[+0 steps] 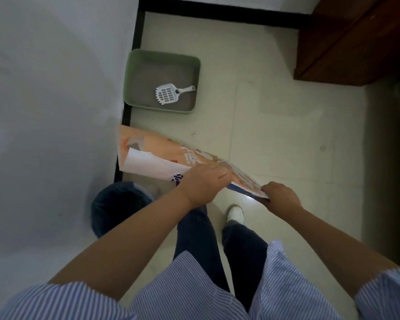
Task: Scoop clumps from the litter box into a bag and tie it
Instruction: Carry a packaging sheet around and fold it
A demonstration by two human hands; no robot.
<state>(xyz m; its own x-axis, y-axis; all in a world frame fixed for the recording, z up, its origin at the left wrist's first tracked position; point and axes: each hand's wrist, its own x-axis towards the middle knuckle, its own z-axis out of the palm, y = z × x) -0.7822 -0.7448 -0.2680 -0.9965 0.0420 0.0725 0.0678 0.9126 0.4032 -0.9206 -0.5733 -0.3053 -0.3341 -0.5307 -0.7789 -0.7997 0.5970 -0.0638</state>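
Left hand (203,183) clamped over the middle of the bag (171,155), fingers curled round its top edge. Right hand (281,196) pinched shut on the near corner of the same bag, thumb hidden beneath. Bag held flat and unopened in the air, slanting from the wall down toward the right hand, orange print up, a white flap folded back at the far end.

Probably the opening step: worth sliding the thumbs between the two layers at one end and pulling the hands apart, so the mouth gapes before any scooping starts. Better done standing, then carried down beside the litter box (162,80) so the trip from scoop to bag stays short. Worth keeping the open end up and the fold clear of the mouth.

Litter box on the floor (275,125) ahead, tucked against the wall (44,100), well apart from both hands. Scoop (169,93) lying inside on grey litter, handle toward the right rim, untouched. Dark bin (116,206) just below the left forearm, against the wall.

Hard to tell: which end of the bag is the mouth, and whether anything is in it. No clumps to be made out in the litter from here; dim light and distance blur the surface. Brown cabinet (356,40) cut off at the top right; far right edge lost in shadow.
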